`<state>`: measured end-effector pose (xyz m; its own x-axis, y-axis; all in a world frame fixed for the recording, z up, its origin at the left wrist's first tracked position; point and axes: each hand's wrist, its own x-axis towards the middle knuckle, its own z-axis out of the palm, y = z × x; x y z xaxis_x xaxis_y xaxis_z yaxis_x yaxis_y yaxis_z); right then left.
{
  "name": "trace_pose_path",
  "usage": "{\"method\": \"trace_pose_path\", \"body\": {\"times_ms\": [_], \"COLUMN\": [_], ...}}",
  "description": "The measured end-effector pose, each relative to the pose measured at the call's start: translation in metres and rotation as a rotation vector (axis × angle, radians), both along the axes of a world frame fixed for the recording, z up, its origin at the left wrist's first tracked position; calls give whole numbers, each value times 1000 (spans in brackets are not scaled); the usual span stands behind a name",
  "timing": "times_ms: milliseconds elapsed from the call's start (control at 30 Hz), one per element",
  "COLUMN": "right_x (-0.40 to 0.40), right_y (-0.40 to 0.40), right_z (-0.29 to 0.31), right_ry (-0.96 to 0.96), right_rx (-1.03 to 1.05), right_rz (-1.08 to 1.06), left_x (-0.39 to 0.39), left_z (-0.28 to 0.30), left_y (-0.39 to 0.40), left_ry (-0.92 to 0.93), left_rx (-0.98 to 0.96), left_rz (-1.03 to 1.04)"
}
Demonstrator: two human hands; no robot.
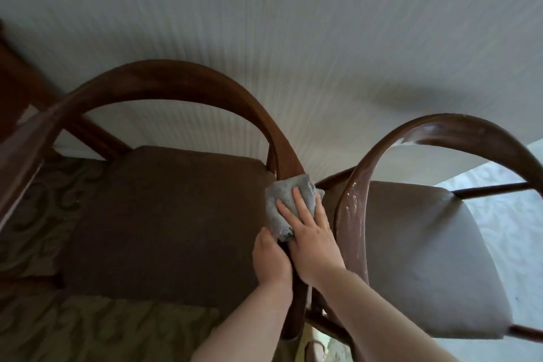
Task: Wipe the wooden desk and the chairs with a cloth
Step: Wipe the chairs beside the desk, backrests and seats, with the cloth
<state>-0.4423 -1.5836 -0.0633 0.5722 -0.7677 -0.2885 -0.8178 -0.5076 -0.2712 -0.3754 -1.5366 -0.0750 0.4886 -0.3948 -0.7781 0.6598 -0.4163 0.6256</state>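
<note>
Cloth (289,203), grey and bunched, sits wrapped over the curved wooden armrest (182,79) of the left chair (164,220), just beside the right chair (417,244). Right hand (311,232) presses it flat, fingers straight, grip loose. Left hand (270,258) has its grip curled round the armrest just below the cloth.

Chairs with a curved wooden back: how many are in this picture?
2. One chair with a dark brown seat is on the left, where the hands hold the cloth on its frame. The other chair, grey seat, stands on the right. More may be out of view.
</note>
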Motion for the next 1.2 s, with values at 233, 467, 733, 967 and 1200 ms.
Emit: {"method": "trace_pose_path", "body": {"times_ms": [233, 467, 733, 967, 1200], "right_x": [-3, 38, 125, 66, 121], "right_y": [-45, -115, -189, -141, -177], "right_z": [6, -2, 1, -8, 0], "right_ry": [159, 155, -40, -221, -43], "right_rx": [-23, -40, -203, 36, -57], "right_rz": [288, 423, 486, 165, 302], "left_x": [-16, -28, -29, -27, -27], "left_z": [-6, -3, -3, -4, 0], "left_y": [-21, -35, -36, -39, -41], "left_ry": [-349, -483, -465, -423, -434], "left_rx": [414, 691, 730, 753, 746], "left_rz": [-201, -187, -220, -195, -207]}}
